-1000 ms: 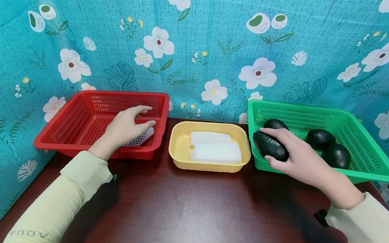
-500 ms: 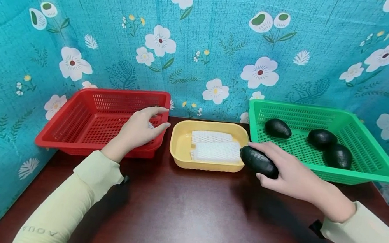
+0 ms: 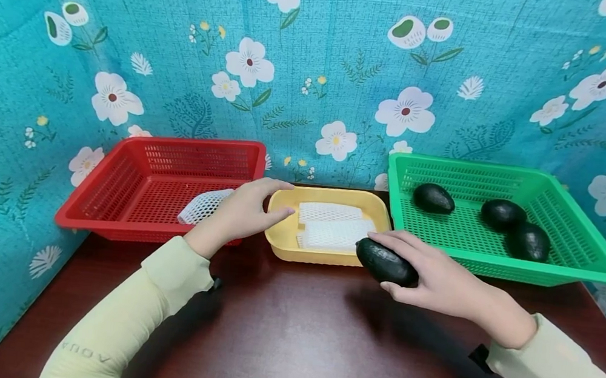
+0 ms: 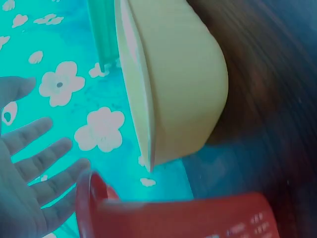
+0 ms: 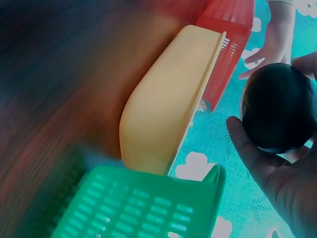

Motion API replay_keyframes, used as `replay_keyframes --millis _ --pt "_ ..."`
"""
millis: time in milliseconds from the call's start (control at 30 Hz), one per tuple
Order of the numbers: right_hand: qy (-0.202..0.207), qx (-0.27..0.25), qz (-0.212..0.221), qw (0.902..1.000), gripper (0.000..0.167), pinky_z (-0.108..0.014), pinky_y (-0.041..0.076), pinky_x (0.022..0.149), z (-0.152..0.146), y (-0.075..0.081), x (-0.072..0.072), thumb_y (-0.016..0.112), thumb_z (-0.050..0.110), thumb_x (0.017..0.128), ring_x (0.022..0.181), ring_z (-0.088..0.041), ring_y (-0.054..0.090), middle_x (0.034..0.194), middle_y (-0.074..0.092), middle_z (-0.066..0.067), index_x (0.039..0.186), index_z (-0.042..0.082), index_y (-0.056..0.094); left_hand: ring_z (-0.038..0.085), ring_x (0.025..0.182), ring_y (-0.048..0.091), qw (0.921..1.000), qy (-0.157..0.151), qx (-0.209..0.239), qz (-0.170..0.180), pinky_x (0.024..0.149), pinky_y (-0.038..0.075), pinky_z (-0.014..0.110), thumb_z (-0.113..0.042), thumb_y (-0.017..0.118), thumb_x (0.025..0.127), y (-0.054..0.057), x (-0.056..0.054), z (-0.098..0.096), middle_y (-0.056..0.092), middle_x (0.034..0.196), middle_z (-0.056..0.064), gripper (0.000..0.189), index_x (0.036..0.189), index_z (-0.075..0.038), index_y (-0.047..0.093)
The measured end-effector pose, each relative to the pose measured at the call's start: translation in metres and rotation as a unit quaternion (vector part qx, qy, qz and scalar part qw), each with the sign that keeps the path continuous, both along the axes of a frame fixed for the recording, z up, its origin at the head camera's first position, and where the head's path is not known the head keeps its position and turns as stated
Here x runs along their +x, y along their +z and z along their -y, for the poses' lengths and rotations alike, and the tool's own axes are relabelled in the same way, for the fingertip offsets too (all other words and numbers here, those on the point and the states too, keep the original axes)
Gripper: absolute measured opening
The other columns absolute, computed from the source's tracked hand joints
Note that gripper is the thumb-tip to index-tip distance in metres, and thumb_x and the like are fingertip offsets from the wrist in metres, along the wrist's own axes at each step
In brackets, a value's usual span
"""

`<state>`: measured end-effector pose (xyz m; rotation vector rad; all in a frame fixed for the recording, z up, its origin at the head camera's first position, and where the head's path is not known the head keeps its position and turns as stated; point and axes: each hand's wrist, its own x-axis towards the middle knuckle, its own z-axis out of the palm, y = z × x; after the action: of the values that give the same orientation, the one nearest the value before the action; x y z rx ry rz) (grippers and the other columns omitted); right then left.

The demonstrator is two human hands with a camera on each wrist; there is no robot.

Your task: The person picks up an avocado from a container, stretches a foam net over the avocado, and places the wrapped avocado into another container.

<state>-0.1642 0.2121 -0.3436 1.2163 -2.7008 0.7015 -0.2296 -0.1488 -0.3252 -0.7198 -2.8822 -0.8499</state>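
Note:
My right hand grips a dark avocado above the table, just in front of the right end of the yellow tray. In the right wrist view the same avocado sits between thumb and fingers. My left hand reaches over the gap between the red basket and the tray's left end, holding nothing; its fingers look spread and nearly straight in the left wrist view. White foam net sleeves lie in the tray. Inside the red basket rests a white foam net piece, partly behind my left hand; its contents are unclear.
On the right stands a green basket with three avocados in it. Dark brown tabletop stretches in front of the containers. A blue flowered cloth hangs close behind them.
The right hand has carried the avocado out of the green basket, leftward and nearer to me. The left hand has moved right, from over the red basket to the yellow tray's left edge.

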Motion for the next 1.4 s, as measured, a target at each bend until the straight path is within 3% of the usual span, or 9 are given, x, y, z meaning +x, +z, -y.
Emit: replay_keyframes --millis 367,600,800,1100,1400 --pt "0.024 -0.011 0.008 0.9996 0.077 -0.038 0.056 0.087 0.017 -0.012 -0.001 0.088 0.028 0.083 0.115 -0.017 0.057 0.136 0.056 -0.001 0.149 0.014 0.051 0.026 0.131 0.053 0.9990 -0.024 -0.037 0.001 0.107 0.045 0.047 -0.042 0.070 0.095 -0.011 -0.003 -0.023 0.058 0.144 0.008 0.056 0.142 -0.013 0.061" --pt "0.046 0.004 0.043 0.9980 0.076 -0.038 0.056 0.090 0.024 -0.023 0.000 0.088 0.028 0.083 0.118 -0.019 0.058 0.138 0.056 -0.002 0.147 0.009 0.053 0.025 0.131 0.054 0.9973 -0.050 -0.051 0.017 0.105 0.048 0.045 -0.042 0.071 0.094 -0.028 -0.003 -0.034 0.060 0.142 0.008 0.057 0.141 -0.011 0.061" --pt "0.080 0.005 0.061 0.9949 0.077 -0.037 0.054 0.094 0.031 -0.033 0.004 0.089 0.028 0.082 0.121 -0.017 0.057 0.139 0.055 -0.003 0.147 0.011 0.052 0.026 0.131 0.054 0.9968 -0.063 -0.037 0.033 0.108 0.045 0.044 -0.036 0.071 0.095 -0.039 -0.005 -0.041 0.061 0.141 0.008 0.053 0.140 -0.010 0.061" --pt "0.123 0.011 0.119 0.9852 0.070 -0.034 0.052 0.095 0.039 -0.047 0.015 0.087 0.024 0.084 0.116 -0.010 0.057 0.136 0.053 0.005 0.145 0.017 0.054 0.026 0.132 0.054 0.9951 -0.045 -0.054 0.070 0.109 0.044 0.042 -0.039 0.075 0.092 -0.052 -0.011 -0.052 0.060 0.142 0.008 0.062 0.144 -0.010 0.058" --pt "0.137 0.007 0.113 0.9842 0.069 -0.032 0.051 0.096 0.041 -0.060 0.014 0.086 0.023 0.083 0.115 -0.007 0.057 0.133 0.053 0.010 0.143 0.023 0.054 0.027 0.134 0.052 0.9945 -0.030 -0.065 0.076 0.112 0.041 0.041 -0.043 0.081 0.087 -0.054 -0.017 -0.060 0.059 0.145 0.009 0.072 0.145 -0.009 0.057"
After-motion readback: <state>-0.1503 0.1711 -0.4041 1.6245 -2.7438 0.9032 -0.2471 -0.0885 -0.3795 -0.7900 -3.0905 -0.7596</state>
